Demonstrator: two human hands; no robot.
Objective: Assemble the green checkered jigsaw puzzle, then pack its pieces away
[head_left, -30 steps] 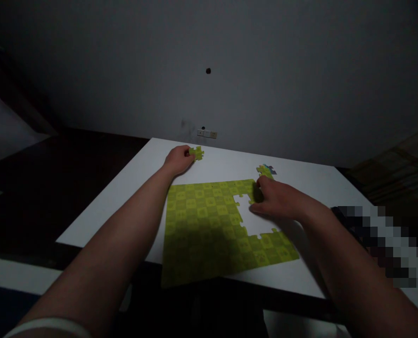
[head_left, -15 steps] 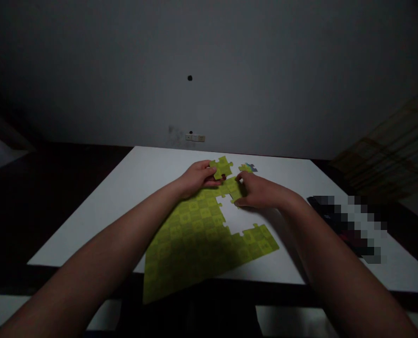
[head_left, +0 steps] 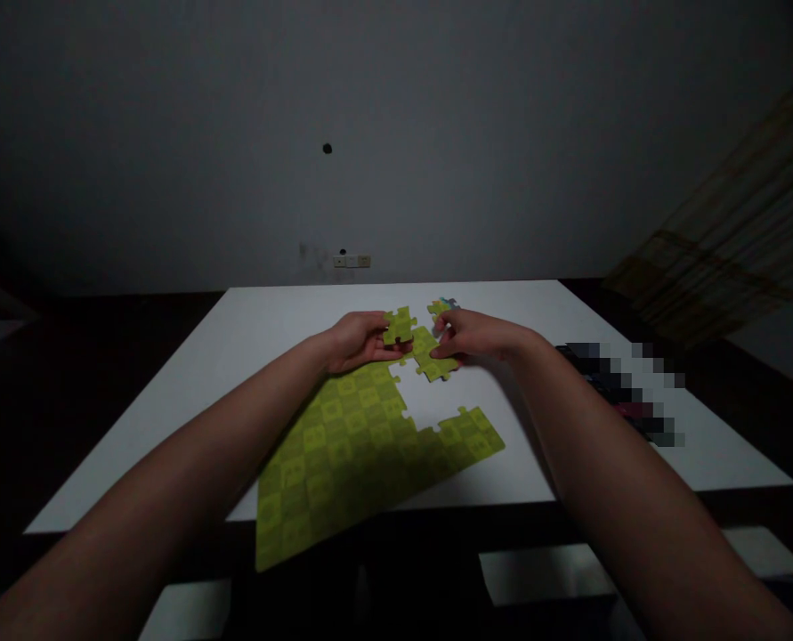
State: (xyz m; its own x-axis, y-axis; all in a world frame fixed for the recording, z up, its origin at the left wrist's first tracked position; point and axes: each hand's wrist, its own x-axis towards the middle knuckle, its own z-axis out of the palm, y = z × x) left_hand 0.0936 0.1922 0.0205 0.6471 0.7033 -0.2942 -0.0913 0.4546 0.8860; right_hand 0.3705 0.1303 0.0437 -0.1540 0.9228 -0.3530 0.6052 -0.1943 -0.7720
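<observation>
My left hand (head_left: 354,342) holds a yellow-green jigsaw piece (head_left: 400,324), raised a little above the table, fingers beneath it. Just right of that piece, my right hand (head_left: 481,335) grips the edge of a joined yellow-green jigsaw section (head_left: 426,352), its thumb on top. Below both hands lies the assembled part of the jigsaw puzzle (head_left: 343,436), its back printed in a checked pattern, overhanging the table's near edge. White tabletop shows through a gap in its upper right. Beyond my right hand's fingers is another piece (head_left: 438,308) with a multicoloured part.
The white table (head_left: 169,383) stands before a grey wall with sockets (head_left: 351,262). A dark, partly pixelated object (head_left: 610,383) lies on the table's right side. A patterned curtain (head_left: 723,231) hangs at the far right.
My right hand has shifted the joined section, which now sits tilted beside the piece in my left hand. My view has turned slightly right.
</observation>
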